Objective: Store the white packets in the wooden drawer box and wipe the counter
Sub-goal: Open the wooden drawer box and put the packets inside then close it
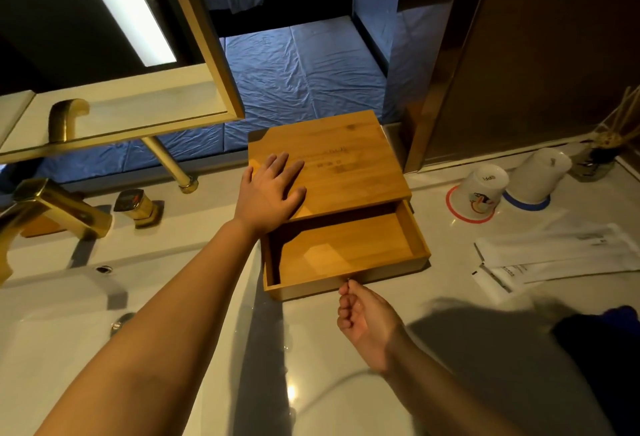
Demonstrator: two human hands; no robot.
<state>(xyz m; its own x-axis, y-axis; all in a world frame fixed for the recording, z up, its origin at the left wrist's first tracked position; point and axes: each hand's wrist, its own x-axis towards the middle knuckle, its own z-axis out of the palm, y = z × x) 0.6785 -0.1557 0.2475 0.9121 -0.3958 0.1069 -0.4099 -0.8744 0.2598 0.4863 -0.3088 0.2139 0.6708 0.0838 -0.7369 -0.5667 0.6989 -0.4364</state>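
Bamboo-coloured wooden drawer box [329, 165] sits on the counter [346, 349], its drawer [343, 252] pulled out and looking bare. Left hand [273, 189] presses flat on the lid — keep that pressure so the box doesn't slide. White packets [561, 255] lie right of the box. Right hand [363, 318] pinches something tiny at the drawer's front edge, probably a knob — too small to tell.

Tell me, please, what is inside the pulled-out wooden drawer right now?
Only the bare wooden floor of the drawer shows; no white packets are in it. Its rear part remains under the box top, so anything lying there is hidden.
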